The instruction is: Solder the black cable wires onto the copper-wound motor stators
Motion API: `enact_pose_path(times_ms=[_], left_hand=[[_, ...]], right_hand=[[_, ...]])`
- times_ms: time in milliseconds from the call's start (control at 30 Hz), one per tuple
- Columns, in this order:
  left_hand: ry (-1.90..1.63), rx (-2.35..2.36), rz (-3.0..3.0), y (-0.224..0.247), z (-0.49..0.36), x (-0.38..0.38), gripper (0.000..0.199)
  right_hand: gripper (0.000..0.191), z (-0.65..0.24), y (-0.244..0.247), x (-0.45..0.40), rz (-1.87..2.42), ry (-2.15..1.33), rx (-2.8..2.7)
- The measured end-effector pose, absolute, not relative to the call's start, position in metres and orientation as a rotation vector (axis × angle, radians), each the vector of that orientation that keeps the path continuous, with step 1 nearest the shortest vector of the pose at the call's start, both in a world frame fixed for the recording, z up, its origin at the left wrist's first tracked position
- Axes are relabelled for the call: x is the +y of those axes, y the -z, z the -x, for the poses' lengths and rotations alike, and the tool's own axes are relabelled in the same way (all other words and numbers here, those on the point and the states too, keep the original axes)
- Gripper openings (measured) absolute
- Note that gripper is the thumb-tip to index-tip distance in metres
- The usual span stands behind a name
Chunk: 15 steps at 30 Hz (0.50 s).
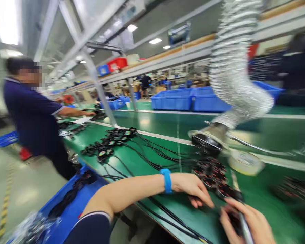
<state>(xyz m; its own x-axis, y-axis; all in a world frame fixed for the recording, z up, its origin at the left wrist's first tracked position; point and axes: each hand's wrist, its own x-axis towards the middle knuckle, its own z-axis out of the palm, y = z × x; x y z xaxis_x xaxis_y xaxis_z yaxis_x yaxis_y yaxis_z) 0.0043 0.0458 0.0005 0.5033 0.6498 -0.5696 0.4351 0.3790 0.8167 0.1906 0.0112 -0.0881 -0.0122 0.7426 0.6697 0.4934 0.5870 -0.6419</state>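
My left hand (193, 189), with a blue band on its wrist, hovers over the green bench with fingers slightly bent; whether anything small is between them is hidden. At the lower right my right hand (246, 220) is wrapped round a dark and silvery handheld tool (246, 227), blurred by motion. Just beyond both hands sits a cluster of dark round parts (215, 173) with reddish marks. Black cables (152, 157) run left from it to a pile of black connectors (112, 140). More black cables (173, 218) pass beneath my left forearm.
A silver duct (231, 67) hangs down to a dark nozzle (207, 142) beside a tape roll (246, 162). Blue bins (173, 99) line the back. A blue crate (73, 217) stands lower left. Another person (33, 112) reaches over the bench at left.
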Motion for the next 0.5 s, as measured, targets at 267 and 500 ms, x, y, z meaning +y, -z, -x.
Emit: enact_pose_path(times_ms=[267,500], left_hand=[[-0.208,1.128,-1.561,-0.007,-0.014,0.028,0.045],[-0.218,1.185,-1.326,-0.01,-0.02,0.028,0.039]], right_hand=[[0.019,-0.199,0.052,-0.022,1.039,-0.369,-1.599],[0.023,-0.198,0.052,-0.026,0.995,-0.43,-1.588]])
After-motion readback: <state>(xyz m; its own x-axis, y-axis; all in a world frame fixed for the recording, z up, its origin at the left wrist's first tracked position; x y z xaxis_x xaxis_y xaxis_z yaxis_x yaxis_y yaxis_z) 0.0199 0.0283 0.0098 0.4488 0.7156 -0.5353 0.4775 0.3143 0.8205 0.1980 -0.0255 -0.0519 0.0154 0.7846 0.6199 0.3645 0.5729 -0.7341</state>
